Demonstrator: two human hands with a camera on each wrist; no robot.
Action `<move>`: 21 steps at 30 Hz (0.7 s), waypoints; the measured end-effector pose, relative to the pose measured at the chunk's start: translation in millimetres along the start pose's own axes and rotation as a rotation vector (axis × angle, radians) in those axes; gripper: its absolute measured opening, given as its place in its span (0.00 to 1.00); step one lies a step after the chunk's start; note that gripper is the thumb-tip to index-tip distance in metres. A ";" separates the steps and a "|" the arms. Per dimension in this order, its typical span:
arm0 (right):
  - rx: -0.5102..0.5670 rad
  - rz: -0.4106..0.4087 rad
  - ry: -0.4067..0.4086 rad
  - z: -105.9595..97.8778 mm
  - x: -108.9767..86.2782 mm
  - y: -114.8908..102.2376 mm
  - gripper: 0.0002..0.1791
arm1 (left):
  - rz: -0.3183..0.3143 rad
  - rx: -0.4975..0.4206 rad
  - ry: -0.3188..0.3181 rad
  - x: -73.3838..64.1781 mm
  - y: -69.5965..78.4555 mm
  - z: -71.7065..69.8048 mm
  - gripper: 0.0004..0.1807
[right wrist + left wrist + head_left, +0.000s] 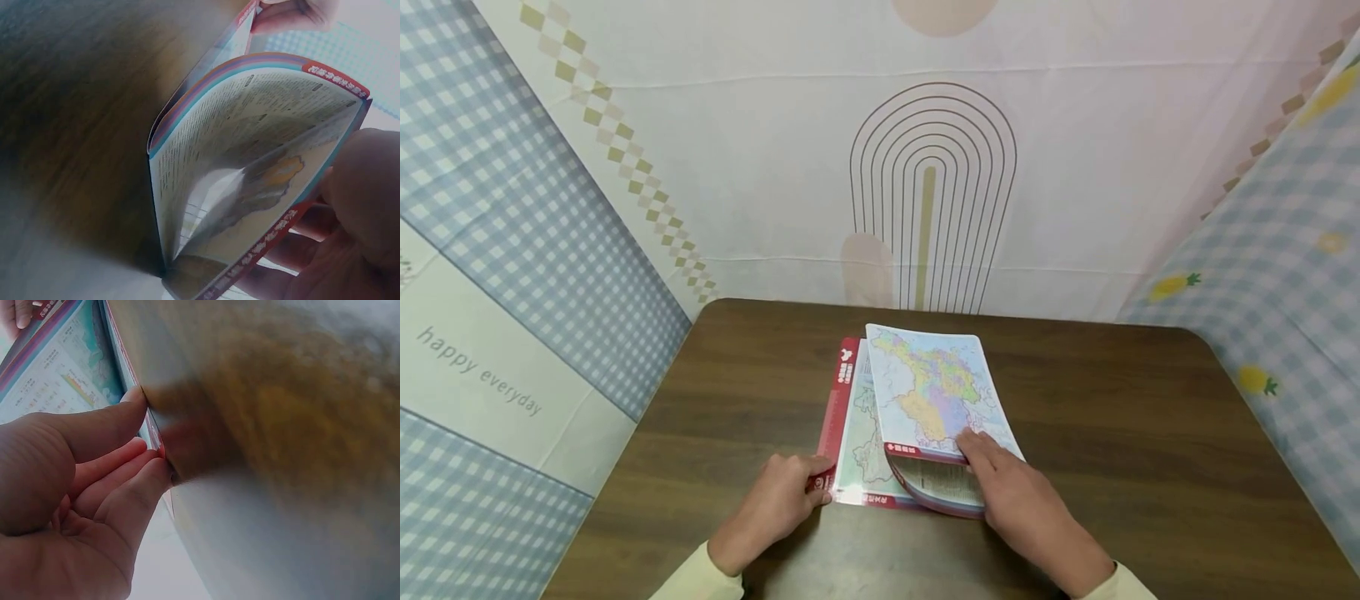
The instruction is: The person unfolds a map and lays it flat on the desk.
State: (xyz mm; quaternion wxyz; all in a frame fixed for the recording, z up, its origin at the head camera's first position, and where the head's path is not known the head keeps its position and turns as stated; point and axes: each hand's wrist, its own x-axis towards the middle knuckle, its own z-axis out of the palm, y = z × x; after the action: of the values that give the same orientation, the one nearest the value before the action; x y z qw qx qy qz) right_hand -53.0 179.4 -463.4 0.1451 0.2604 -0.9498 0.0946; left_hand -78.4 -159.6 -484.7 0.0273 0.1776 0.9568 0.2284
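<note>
A glossy map booklet (865, 450) with a red left border lies on the table, its pages partly lifted. My left hand (778, 496) pinches its lower left edge; the left wrist view shows the thumb and fingertips at that thin edge. My right hand (1018, 500) holds the lower right part of a raised page (925, 383) printed with a coloured map. In the right wrist view, a curved page (225, 119) with small print bows away from the page the right hand grips, leaving a gap between them. The fold lies at the lower left there.
The brown wooden table (737, 375) has rounded far corners. Behind it hangs a pale cloth (760, 167) with arch lines. Checked blue cloths hang at the left (550, 192) and the right (1285, 275).
</note>
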 end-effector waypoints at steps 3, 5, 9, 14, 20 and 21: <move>0.030 -0.018 0.045 -1.7 -0.6 5.4 0.23 | -0.004 0.007 0.001 -0.8 1.5 -0.5 0.24; 0.053 -0.039 0.081 -4.1 -0.9 10.0 0.19 | -0.011 0.012 -0.003 -1.6 2.5 -0.7 0.24; 0.084 -0.070 0.131 -13.6 -2.5 21.1 0.30 | -0.020 0.036 -0.013 -2.3 5.0 -1.2 0.24; 0.108 -0.059 0.166 -30.2 -7.6 31.8 0.22 | -0.038 0.048 -0.032 -2.4 7.4 -2.8 0.23; 0.096 -0.067 0.227 -42.4 -17.8 39.3 0.29 | -0.033 0.082 -0.031 -5.3 7.0 -2.6 0.17; 0.087 -0.066 0.238 -43.8 -19.5 40.2 0.30 | -0.034 0.085 -0.029 -5.8 6.7 -2.7 0.17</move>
State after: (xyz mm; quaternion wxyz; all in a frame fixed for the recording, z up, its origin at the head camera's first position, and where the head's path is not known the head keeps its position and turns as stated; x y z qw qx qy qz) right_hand -48.1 233.7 -432.7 0.2482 0.2848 -0.9118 0.1612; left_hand -71.1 -157.2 -479.5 0.0375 0.1659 0.9680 0.1845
